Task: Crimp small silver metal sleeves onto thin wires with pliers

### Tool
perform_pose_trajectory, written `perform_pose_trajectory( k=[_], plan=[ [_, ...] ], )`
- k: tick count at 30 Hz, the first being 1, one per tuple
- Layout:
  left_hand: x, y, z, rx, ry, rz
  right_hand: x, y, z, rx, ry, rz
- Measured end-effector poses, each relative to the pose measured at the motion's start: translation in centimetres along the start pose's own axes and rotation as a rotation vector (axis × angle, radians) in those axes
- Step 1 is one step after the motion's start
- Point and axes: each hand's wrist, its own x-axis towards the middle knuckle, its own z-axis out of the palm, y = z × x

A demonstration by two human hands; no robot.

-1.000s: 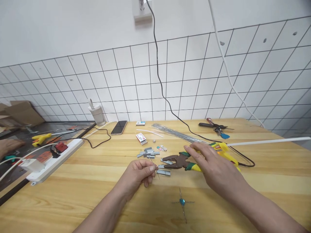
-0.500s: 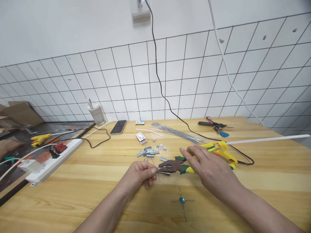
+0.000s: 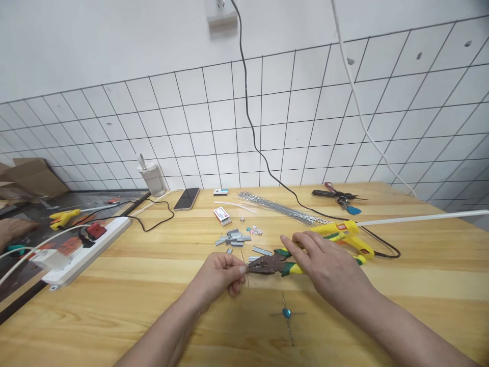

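Note:
Thin wires [image 3: 248,281] are pinched between the thumb and fingers of my left hand [image 3: 225,274]. My right hand [image 3: 330,260] grips the yellow and green handles of a pair of pliers [image 3: 269,264]. The rusty jaws are nearly closed, their tips at the wires beside my left thumb; whether they bite on the wire I cannot tell. In front of the hands, a cross of twisted wire with a blue gem [image 3: 286,313] at its middle lies on the wooden table [image 3: 237,331]. Staple strips [image 3: 234,238] lie loose just behind the pliers and my left hand.
A yellow glue gun [image 3: 357,242] lies behind my right hand. Further back are a wire bundle [image 3: 280,208], a small box [image 3: 222,216], a phone [image 3: 187,199] and keys [image 3: 346,204]. A power strip [image 3: 89,255] lies left. Another person's hand [image 3: 15,229] is at far left.
The pliers' jaws have come closer together and moved slightly left, up to the wires at my left fingertips. My left hand has stayed nearly in place.

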Motion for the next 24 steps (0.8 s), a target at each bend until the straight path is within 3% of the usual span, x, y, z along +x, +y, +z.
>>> perform_pose_trajectory(
  k=[12,19,22,24],
  plan=[
    [-0.1,0.0,-0.2,-0.023,-0.048,0.009,0.3,-0.2,-0.5,0.038,-0.101,0.048],
    [-0.1,-0.2,0.5,-0.015,0.044,0.068,0.1,-0.3,-0.5,0.103,-0.235,0.114],
    [-0.3,-0.1,0.8,0.082,0.115,0.155,0.2,-0.8,-1.0,0.168,-0.361,0.166],
    [-0.5,0.0,0.7,0.271,0.167,0.303,0.4,-1.0,-1.6,0.234,-0.469,0.23]
  ],
)
